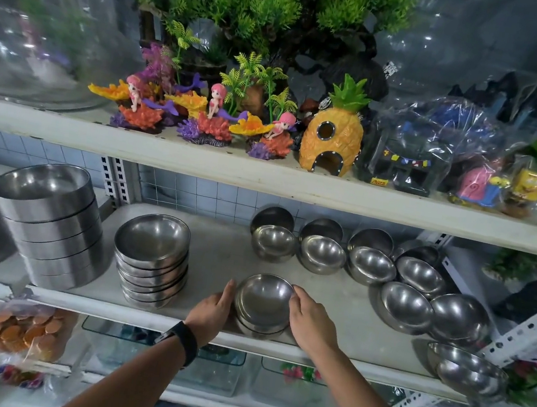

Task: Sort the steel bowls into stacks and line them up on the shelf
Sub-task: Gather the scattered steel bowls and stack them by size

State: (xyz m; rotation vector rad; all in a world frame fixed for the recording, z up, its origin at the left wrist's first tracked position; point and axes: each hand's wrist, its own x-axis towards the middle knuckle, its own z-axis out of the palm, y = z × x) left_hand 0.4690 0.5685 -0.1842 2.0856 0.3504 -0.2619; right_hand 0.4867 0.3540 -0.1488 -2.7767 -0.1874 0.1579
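Left hand [213,306] and right hand [311,316] cup opposite sides of a short stack of shiny round steel bowls [263,302] at the near edge of the white shelf [225,256]. It looks stiff, light and probably slick, so gripping both sides under the rims seems best. A taller bowl stack [151,256] stands to the left, and loose single bowls [372,266] sit far right.

Your left hand [212,309] and right hand [311,316] cup a short stack of steel bowls [263,302] at the shelf [219,251] front edge; taller bowl stack [152,256] sits just left.

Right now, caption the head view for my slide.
Left hand and right hand hold a short bowl stack on the shelf.
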